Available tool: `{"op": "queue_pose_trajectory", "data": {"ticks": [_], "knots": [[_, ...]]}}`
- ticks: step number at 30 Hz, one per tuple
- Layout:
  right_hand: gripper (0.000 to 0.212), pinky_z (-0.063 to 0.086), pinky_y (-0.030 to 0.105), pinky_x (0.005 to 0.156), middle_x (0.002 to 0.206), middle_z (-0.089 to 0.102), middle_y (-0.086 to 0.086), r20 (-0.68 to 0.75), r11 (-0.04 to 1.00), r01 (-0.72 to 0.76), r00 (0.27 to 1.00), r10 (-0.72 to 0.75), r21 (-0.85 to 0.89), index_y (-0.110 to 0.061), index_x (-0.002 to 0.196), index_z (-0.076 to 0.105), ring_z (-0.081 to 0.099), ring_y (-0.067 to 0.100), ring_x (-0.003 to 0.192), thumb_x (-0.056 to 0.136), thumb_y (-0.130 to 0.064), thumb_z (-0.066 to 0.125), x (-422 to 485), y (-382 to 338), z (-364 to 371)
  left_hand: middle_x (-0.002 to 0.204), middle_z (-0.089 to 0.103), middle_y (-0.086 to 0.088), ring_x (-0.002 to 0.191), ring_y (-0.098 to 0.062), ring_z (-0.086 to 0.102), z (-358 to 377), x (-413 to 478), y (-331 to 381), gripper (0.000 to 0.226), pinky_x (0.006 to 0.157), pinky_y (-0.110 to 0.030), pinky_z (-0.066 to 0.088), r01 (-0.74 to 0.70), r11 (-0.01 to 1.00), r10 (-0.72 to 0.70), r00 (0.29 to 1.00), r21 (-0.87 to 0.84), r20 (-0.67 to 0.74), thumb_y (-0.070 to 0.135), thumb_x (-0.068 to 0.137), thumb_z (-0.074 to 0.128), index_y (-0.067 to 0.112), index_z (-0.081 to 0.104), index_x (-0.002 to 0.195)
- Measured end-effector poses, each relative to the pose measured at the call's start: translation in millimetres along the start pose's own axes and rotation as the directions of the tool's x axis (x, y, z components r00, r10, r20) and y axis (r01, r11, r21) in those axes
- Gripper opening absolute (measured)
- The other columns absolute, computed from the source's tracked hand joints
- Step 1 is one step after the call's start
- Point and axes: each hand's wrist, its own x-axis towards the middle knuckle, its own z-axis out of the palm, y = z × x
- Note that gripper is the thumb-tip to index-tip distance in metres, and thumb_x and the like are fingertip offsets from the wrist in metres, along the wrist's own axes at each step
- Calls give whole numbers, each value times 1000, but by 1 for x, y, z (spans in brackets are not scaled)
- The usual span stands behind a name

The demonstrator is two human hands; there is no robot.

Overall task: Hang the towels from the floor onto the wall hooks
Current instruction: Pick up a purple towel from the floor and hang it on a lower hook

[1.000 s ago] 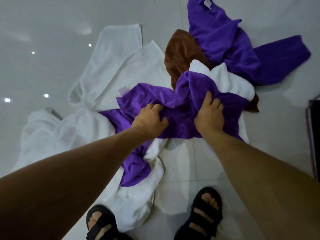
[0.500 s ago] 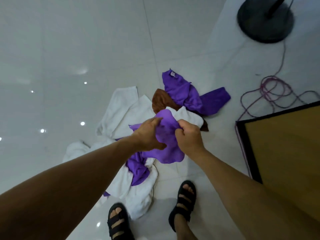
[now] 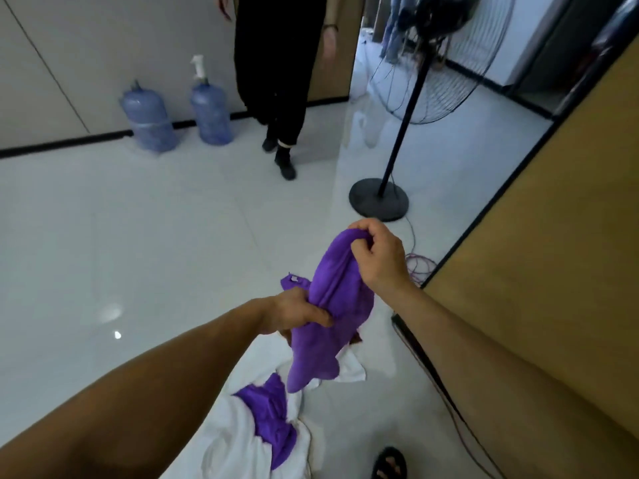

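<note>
The right hand (image 3: 378, 259) is pinching the purple towel's (image 3: 332, 316) top edge and the left hand (image 3: 297, 311) is gripping its middle above the floor pile (image 3: 238, 437); being soft and light, it is probably going to hang best from that edge.

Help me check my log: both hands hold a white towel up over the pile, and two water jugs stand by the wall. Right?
Not quite. The head view shows the lifted towel is purple, not white. The left hand and right hand both grip it over the pile, and two water jugs stand by the wall.
</note>
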Motion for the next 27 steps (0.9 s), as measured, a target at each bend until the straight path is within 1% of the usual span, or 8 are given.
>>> {"op": "queue_pose_trajectory", "data": {"ticks": [3, 7, 11, 14, 17, 19, 21, 27], "knots": [[28, 39, 4, 75, 92, 63, -15, -119, 1000, -7, 993, 9, 14, -25, 102, 63, 56, 1, 85, 84, -9, 49, -4, -44, -41, 101, 73, -13, 94, -34, 69, 6, -40, 51, 56, 87, -48, 55, -48, 998, 48, 999, -26, -13, 31, 55, 75, 8, 68, 107], [22, 45, 22, 84, 105, 67, -6, -260, 994, -94, 960, 104, 48, -22, 111, 62, 61, 13, 95, 92, -15, 53, -21, -74, -94, 98, 72, -19, 84, -32, 70, 26, -81, 108, 36, 69, -34, 57, -128, 932, 132, 991, -339, -11, 15, 68, 65, 2, 67, 102], [29, 41, 22, 76, 99, 53, -31, -151, 964, -244, 954, 258, 102, -41, 114, 53, 52, -6, 87, 88, -53, 57, -63, -81, -134, 101, 70, -19, 84, -31, 69, 55, -112, 148, 23, 77, -37, 58, -208, 819, 239, 971, -534, -12, 17, 82, 57, 6, 72, 95], [73, 42, 23, 65, 113, 61, -7, -28, 818, -535, 833, 552, 213, -18, 126, 55, 59, 11, 91, 82, -75, 43, -96, -76, -156, 98, 70, -18, 81, -29, 69, 77, -130, 171, 29, 76, -37, 58, -261, 751, 296, 954, -607, -44, 26, 82, 60, 6, 69, 101], [86, 49, 37, 78, 111, 69, 4, 270, 567, -751, 655, 706, 338, -18, 111, 63, 62, 27, 97, 70, -89, 36, -128, -69, -181, 95, 71, -16, 78, -27, 70, 100, -148, 189, 28, 71, -35, 58, -285, 727, 337, 941, -624, -37, 28, 84, 59, 6, 73, 95], [82, 45, 45, 87, 109, 72, 5, 378, 495, -748, 655, 654, 442, -16, 107, 65, 64, 27, 100, 71, -85, 42, -140, -62, -200, 99, 69, -17, 82, -28, 67, 117, -158, 198, 30, 77, -35, 55, -279, 750, 342, 940, -600, -10, 27, 84, 58, 5, 69, 100], [66, 47, 42, 82, 114, 70, 6, 434, 487, -684, 726, 534, 544, -19, 114, 65, 66, 24, 98, 78, -73, 51, -150, -60, -218, 102, 65, -18, 86, -28, 63, 135, -167, 205, 31, 85, -38, 50, -266, 777, 341, 940, -570, 27, 25, 84, 55, 4, 63, 106], [26, 54, 34, 73, 110, 72, 6, 417, 528, -556, 831, 368, 642, -16, 113, 68, 70, 19, 93, 90, -25, 61, -177, -72, -267, 97, 67, -16, 86, -28, 64, 177, -168, 223, 24, 81, -37, 53, -227, 842, 274, 962, -489, 24, 17, 85, 52, 4, 62, 103]]}}
